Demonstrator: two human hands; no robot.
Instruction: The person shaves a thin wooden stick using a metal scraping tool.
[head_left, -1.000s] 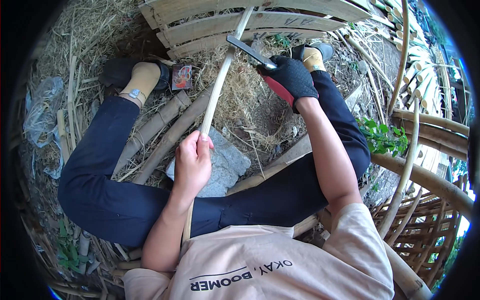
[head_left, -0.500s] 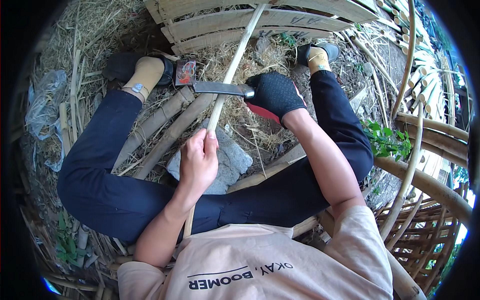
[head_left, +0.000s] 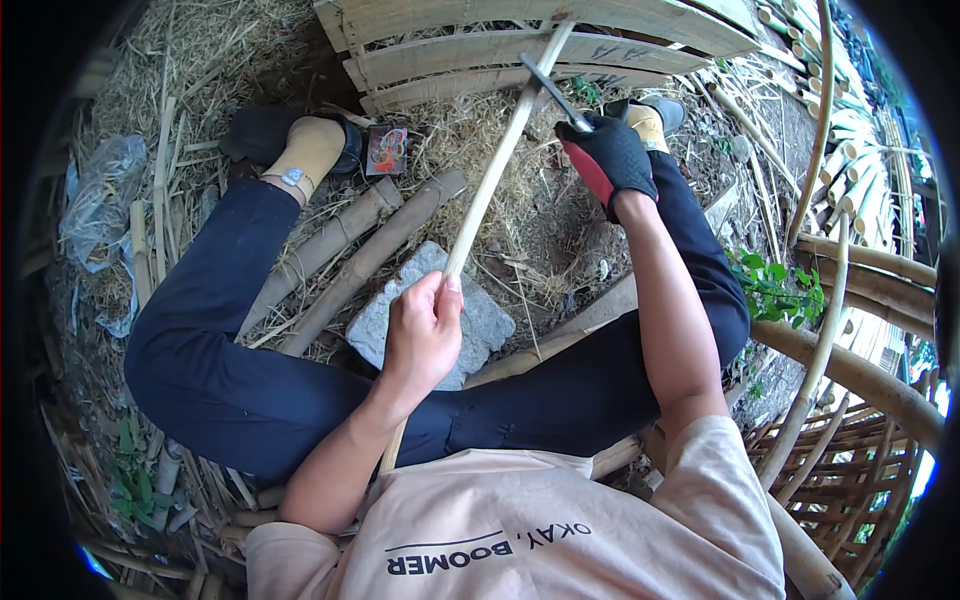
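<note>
A long pale bamboo strip (head_left: 492, 178) slants from my lap up toward the wooden crate. My bare left hand (head_left: 422, 326) is closed around its lower part, thumb pressed along it. My right hand (head_left: 610, 160), in a black and red glove, grips a knife (head_left: 558, 97). The blade points up and left, its tip part near the strip's upper side; whether they touch I cannot tell. The knife's handle is hidden in the glove. Below the strip, near my left hand, lies a grey stone block (head_left: 478, 325).
A slatted wooden crate (head_left: 520, 50) stands ahead. Bamboo poles (head_left: 375, 250) lie beside my left leg, near a small printed packet (head_left: 387, 150). Clear plastic (head_left: 105, 205) lies at far left. Stacked bamboo (head_left: 855, 180), a green plant (head_left: 775, 288) and a woven basket (head_left: 840, 490) are at right.
My right hand has moved the knife away from me and to the right, toward the strip's far end. The blade has turned from level to slanting. My left hand still holds the strip.
</note>
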